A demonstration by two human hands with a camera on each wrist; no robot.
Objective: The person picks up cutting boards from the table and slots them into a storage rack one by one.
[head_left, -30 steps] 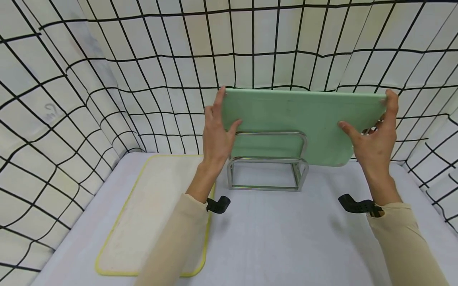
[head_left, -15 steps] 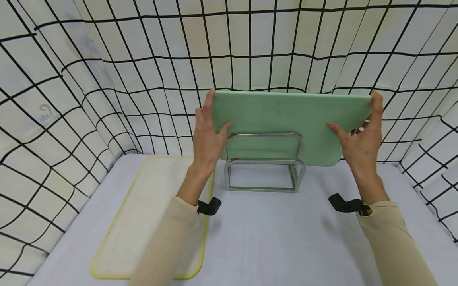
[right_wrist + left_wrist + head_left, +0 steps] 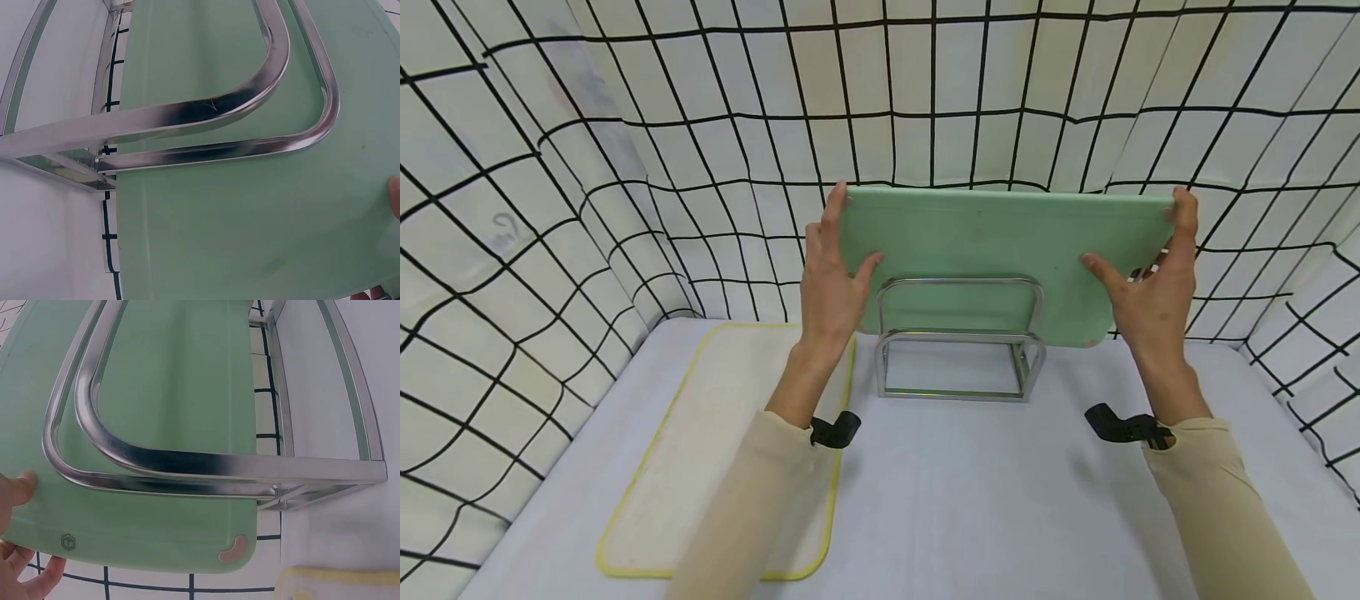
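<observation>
Both hands hold a light green cutting board point(image 3: 970, 233) on its long side, behind the front loops of a chrome wire rack point(image 3: 955, 337). My left hand point(image 3: 832, 292) grips the board's left end, thumb on the near face and fingers round the edge. At the right end my right hand point(image 3: 1156, 312) grips it in the same way. In the left wrist view, a pink corner pad point(image 3: 234, 549) shows on the green board near the rack's bars point(image 3: 187, 464). The right wrist view has the bars point(image 3: 187, 119) crossing the board's face point(image 3: 250, 219).
A white board with yellow edging point(image 3: 715, 467) lies flat on the white-covered table point(image 3: 970, 483), left of the rack and under the left forearm. A black wire grid point(image 3: 932, 112) stands behind and along both sides.
The green board and both hands have shifted left relative to the rack. Both grips stay the same, and the rack and the white board keep their places.
</observation>
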